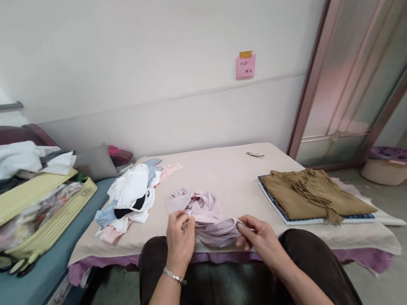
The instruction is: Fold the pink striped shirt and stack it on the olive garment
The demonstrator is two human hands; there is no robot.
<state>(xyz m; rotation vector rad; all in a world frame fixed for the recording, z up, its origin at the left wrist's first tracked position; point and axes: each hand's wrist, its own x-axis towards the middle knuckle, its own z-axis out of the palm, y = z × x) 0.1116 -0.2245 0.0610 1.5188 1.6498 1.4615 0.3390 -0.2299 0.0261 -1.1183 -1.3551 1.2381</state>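
Observation:
A crumpled pale pink garment [207,208] lies at the front edge of the covered table [224,164], just before my knees. Its exact kind does not show. My left hand [181,236] pinches its left side between thumb and fingers. At the right end, my right hand [257,234] grips the gathered edge, thumb on top. The cloth between the two hands hangs in loose folds. To the left sits a heap of white, blue and pink clothes [132,189]. On the right, folded brown trousers [310,192] with a drawstring top a flat stack of clothes.
An open yellow suitcase [55,217] stuffed with things lies on the blue bed [24,289] at left. A thin dark object [255,154] rests near the table's back right. A pink note [246,66] is taped to the wall. A tub [391,169] stands on the floor at right.

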